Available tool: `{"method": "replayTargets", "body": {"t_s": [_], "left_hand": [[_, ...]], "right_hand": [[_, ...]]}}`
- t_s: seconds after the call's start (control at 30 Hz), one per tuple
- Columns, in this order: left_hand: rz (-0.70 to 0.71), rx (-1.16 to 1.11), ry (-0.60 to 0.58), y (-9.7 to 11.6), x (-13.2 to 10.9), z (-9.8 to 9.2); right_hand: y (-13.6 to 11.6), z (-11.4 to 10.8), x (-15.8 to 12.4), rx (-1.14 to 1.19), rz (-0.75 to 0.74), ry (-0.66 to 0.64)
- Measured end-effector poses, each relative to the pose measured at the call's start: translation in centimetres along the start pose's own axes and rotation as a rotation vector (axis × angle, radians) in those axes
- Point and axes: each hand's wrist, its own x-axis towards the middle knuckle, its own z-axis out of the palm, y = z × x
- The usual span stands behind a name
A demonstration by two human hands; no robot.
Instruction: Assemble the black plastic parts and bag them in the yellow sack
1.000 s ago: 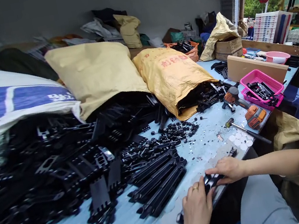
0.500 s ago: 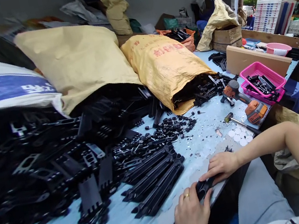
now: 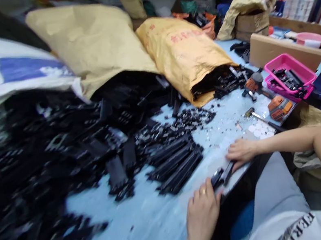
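At the table's near edge, my left hand [image 3: 202, 207], with a ring on one finger, is closed around a long black plastic part [image 3: 217, 177]. My right hand [image 3: 240, 151] lies just beyond it, fingers closed on the end of a second slim black plastic piece [image 3: 228, 172]. The two pieces lie side by side and seem to touch; blur hides how they meet. Left of my hands, several long black plastic parts [image 3: 176, 166] are lined up in a fanned row. Behind that row is a heap of small black-headed screws [image 3: 191, 119].
Black parts [image 3: 61, 154] pile up on the left below the sacks [image 3: 93, 40]. An orange cordless driver [image 3: 279, 107], a hammer [image 3: 261, 118] and white discs [image 3: 260, 130] lie beyond my right hand. A pink basket [image 3: 290, 72] stands at the right edge, before a cardboard sheet [image 3: 285, 50].
The view has swung left and down, with blur. My hands have drawn apart, and the black part between them now shows as two pieces side by side.
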Motion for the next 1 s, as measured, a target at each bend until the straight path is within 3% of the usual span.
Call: {"method": "replayTargets", "body": {"t_s": [0.13, 0.23, 0.33, 0.4, 0.53, 0.63, 0.8, 0.9, 1.0], "left_hand": [[-0.077, -0.205, -0.184, -1.9, 1.9, -1.8], [-0.199, -0.244, -0.151, -2.4, 2.6, -2.7], [-0.271, -0.164, -0.135, -1.1, 2.4, -3.6], [-0.290, -0.129, -0.131, -0.1, 2.1, -4.1], [-0.286, -0.119, -0.121, 0.8, 1.6, -4.7], [-0.267, -0.136, -0.129, 1.0, 1.5, -4.7], [-0.312, -0.134, -0.120, 0.9, 1.1, -4.8], [-0.241, -0.144, -0.080, 0.1, 0.6, -5.3], [-0.042, -0.161, -0.085, -0.9, -0.3, -5.7]], "right_hand": [[-0.2, -2.3, -0.3, 0.130, 0.114, -0.101], [-0.3, -3.9, -0.1, 0.156, 0.074, -0.093], [-1.4, -5.0, -0.4, 0.106, 0.107, -0.113], [-2.5, -5.3, -0.5, 0.062, 0.142, -0.056], [-3.9, -5.3, 0.2, -0.016, -0.003, 0.139], [-4.1, -5.3, 0.9, -0.014, -0.104, 0.152], [-3.3, -5.6, 0.6, 0.008, -0.134, 0.141], [-2.3, -5.7, -0.5, 0.012, -0.046, 0.102], [-1.7, -5.4, -1.8, 0.020, -0.040, 0.134]]}}
